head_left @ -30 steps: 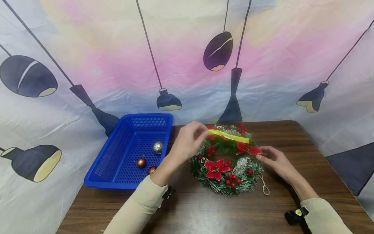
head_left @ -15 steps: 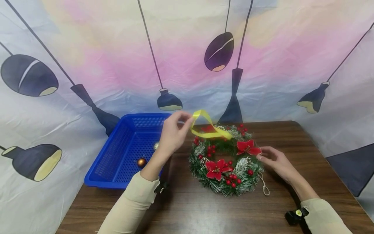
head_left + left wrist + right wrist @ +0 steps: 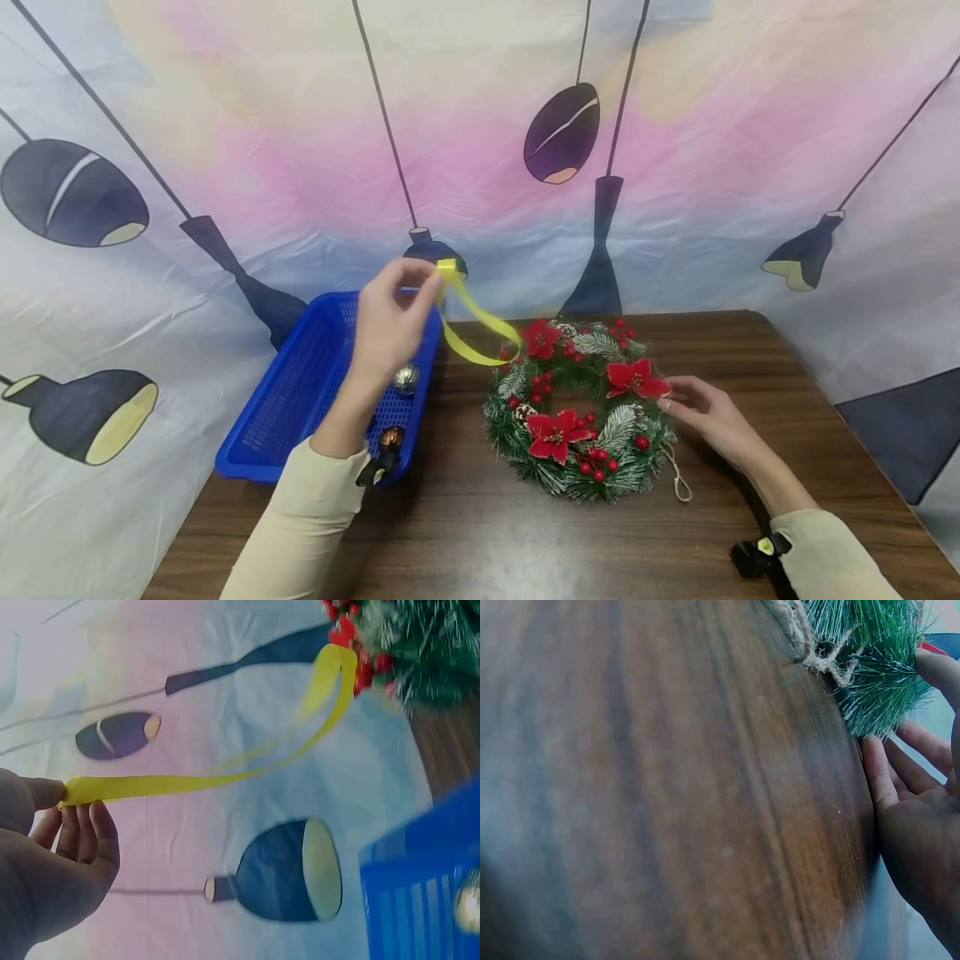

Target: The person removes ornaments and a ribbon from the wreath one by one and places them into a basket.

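My left hand (image 3: 390, 317) is raised over the blue basket's right side and pinches a yellow ribbon (image 3: 165, 785) between thumb and fingertips. The ribbon hangs in a long loop, its far bend overlapping the wreath's left edge in the head view. A green Christmas wreath (image 3: 618, 427) with red poinsettias, berries, pinecones and frosted sprigs lies on the table. At its right edge my right hand (image 3: 708, 417) grips it, with the thumb by a red poinsettia (image 3: 636, 380) and the fingers lower down. The right wrist view shows a green sprig (image 3: 885, 690) between thumb and fingers.
The blue plastic basket (image 3: 243, 467) stands left of the wreath, partly behind my left arm. In it are a silver bauble (image 3: 406, 379) and a copper bauble (image 3: 391, 437). A twine loop (image 3: 682, 485) trails from the wreath onto the brown table (image 3: 517, 542). A printed cloth (image 3: 480, 100) hangs behind.
My left hand has moved left and up, drawing the yellow ribbon away from over the wreath. The ribbon has opened from a flat strip into a hanging loop. My right hand stays in place.
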Tool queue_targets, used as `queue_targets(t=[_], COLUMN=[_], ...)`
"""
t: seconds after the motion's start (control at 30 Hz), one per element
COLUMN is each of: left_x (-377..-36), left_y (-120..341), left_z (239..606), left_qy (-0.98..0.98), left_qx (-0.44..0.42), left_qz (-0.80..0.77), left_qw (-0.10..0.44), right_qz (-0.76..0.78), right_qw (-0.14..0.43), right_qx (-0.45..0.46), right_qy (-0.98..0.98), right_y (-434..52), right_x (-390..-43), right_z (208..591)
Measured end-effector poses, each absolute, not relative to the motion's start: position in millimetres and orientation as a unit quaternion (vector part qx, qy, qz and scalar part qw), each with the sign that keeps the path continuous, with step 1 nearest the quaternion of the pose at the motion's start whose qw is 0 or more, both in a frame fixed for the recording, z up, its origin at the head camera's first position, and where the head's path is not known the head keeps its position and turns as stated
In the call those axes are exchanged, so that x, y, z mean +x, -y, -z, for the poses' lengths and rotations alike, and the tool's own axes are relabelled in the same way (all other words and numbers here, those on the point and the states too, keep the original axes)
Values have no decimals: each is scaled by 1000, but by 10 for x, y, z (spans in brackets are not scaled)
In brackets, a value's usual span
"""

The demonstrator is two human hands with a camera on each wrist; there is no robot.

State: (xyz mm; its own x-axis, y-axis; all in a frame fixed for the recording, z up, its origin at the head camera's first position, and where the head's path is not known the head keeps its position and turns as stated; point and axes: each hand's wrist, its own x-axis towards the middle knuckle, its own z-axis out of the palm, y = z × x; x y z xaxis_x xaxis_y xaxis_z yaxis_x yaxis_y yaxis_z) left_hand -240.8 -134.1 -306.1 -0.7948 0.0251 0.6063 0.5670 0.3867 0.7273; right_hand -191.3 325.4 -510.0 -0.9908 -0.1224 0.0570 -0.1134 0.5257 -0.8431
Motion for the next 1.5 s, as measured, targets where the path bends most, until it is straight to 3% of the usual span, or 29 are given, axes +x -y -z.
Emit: queue_targets(t=[0.6, 0.77, 1.2, 1.5], left_x=[-2412, -2419, -2494, -2476], left_y=[2093, 2216, 2343, 2303], left_z=[2657, 2645, 3187, 3380], left_qy=[724, 722, 840, 891], left_qx=[-140, -136, -98, -125], left_qz=[560, 557, 447, 382], left_qw=[377, 388, 290, 209], right_qz=[475, 476, 478, 480], right_qw=[5, 7, 2, 4], right_qx=[-67, -66, -70, -66], right_qy=[-877, -877, -876, -875], right_y=[-3252, -3255, -3258, -3248], right_x=[-1918, -1918, -1924, -1904], right_z=[5105, 5107, 5109, 5095])
